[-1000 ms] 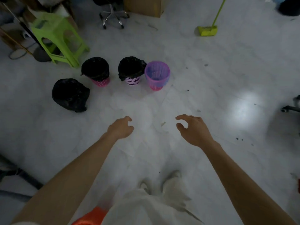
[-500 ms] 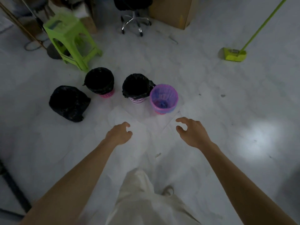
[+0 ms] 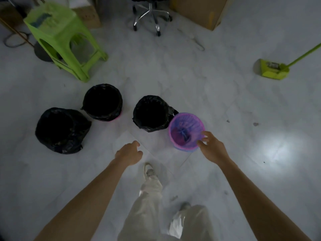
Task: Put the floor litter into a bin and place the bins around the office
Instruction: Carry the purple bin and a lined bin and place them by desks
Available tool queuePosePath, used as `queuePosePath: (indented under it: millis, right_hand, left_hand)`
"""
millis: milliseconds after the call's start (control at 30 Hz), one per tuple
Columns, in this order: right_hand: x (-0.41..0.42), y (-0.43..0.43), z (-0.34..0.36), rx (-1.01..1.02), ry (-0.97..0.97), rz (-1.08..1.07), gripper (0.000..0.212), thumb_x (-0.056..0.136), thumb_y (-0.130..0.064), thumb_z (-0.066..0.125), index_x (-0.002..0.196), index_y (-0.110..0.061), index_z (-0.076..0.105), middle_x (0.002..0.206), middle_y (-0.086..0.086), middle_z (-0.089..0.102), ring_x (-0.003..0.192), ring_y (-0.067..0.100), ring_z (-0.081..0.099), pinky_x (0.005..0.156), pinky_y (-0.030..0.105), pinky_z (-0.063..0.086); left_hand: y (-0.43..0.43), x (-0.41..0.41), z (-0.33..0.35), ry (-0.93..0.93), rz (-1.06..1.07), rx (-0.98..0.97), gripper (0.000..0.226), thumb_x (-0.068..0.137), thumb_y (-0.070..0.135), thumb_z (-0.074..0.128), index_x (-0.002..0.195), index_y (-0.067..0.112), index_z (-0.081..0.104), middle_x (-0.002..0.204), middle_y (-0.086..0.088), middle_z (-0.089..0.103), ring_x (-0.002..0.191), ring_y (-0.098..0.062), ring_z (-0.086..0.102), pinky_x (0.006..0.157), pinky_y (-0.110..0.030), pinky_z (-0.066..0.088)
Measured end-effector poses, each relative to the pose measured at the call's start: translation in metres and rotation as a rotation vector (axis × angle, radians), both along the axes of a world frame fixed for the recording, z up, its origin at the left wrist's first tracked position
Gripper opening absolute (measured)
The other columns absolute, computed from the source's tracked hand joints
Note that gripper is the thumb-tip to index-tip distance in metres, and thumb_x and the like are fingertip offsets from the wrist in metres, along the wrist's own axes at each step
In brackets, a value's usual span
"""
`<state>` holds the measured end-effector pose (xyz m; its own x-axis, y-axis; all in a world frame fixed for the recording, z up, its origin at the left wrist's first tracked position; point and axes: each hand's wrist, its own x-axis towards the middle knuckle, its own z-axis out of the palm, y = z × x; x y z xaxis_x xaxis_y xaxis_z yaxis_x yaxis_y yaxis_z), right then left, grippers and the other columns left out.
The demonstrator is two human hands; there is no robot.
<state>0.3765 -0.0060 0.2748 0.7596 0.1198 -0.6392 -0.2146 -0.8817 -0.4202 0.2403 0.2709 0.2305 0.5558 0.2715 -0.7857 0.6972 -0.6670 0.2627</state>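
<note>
Step in hand: reach for purple bin (image 3: 186,121) (rightmost on floor, just beside black bin (image 3: 152,99)). Right hand (image 3: 214,151) at near rim, fingers loosely curled, gripping nothing yet; left hand (image 3: 129,153) likewise empty. Next: pinch rim, lift level.

A green plastic stool (image 3: 59,37) stands upright on the floor (image 3: 208,94), well beyond the left fingers (image 3: 137,144). A chrome wheeled base (image 3: 150,16) of a chair and a cardboard box (image 3: 199,11) lie further ahead. A green broom (image 3: 272,68) rests well beyond the right fingers (image 3: 206,134), off to their right.
</note>
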Motion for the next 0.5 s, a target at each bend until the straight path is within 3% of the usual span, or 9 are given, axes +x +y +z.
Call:
queuePosePath:
  millis: [133, 267, 333, 400, 500]
  right_hand:
    - [0.034, 0.038, -0.066, 0.016, 0.18, -0.202, 0.051, 0.091, -0.035, 0.063, 0.138, -0.018, 0.05, 0.128, 0.009, 0.064, 0.119, 0.032, 0.058, 0.098, 0.034, 0.042]
    - [0.055, 0.05, -0.166, 0.029, 0.338, -0.418, 0.061, 0.071, -0.056, 0.063, 0.116, -0.014, 0.062, 0.117, 0.013, 0.068, 0.105, 0.034, 0.064, 0.094, 0.046, 0.054]
    - [0.063, 0.053, -0.215, 0.068, 0.43, -0.529, 0.046, 0.081, -0.049, 0.062, 0.109, -0.013, 0.064, 0.114, 0.015, 0.068, 0.096, 0.03, 0.065, 0.082, 0.041, 0.056]
    - [0.069, 0.057, -0.264, 0.093, 0.498, -0.662, 0.039, 0.092, -0.039, 0.061, 0.119, -0.011, 0.059, 0.116, 0.015, 0.065, 0.097, 0.027, 0.063, 0.069, 0.035, 0.054]
    - [0.069, 0.055, -0.327, 0.126, 0.61, -0.841, 0.047, 0.096, -0.039, 0.059, 0.13, -0.009, 0.049, 0.108, 0.013, 0.058, 0.089, 0.026, 0.06, 0.077, 0.04, 0.054]
  left_hand:
    - [0.029, 0.051, -0.05, 0.057, 0.034, -0.04, 0.051, 0.098, 0.036, 0.044, 0.147, 0.022, 0.039, 0.147, -0.007, 0.048, 0.124, -0.027, 0.053, 0.099, -0.037, 0.047]
    - [0.043, 0.092, -0.118, 0.096, 0.019, -0.056, 0.05, 0.098, 0.036, 0.044, 0.146, 0.023, 0.04, 0.146, -0.006, 0.05, 0.123, -0.026, 0.053, 0.099, -0.037, 0.048]
    - [0.043, 0.111, -0.164, 0.106, 0.031, -0.08, 0.049, 0.098, 0.035, 0.045, 0.145, 0.022, 0.041, 0.145, -0.007, 0.05, 0.123, -0.027, 0.053, 0.099, -0.037, 0.048]
    - [0.041, 0.131, -0.215, 0.12, 0.08, -0.108, 0.05, 0.099, 0.034, 0.047, 0.146, 0.019, 0.041, 0.147, -0.008, 0.048, 0.127, -0.028, 0.05, 0.103, -0.036, 0.045]
    - [0.034, 0.152, -0.283, 0.15, 0.251, -0.151, 0.052, 0.099, 0.035, 0.048, 0.145, 0.011, 0.044, 0.148, -0.011, 0.048, 0.131, -0.03, 0.048, 0.103, -0.031, 0.039]
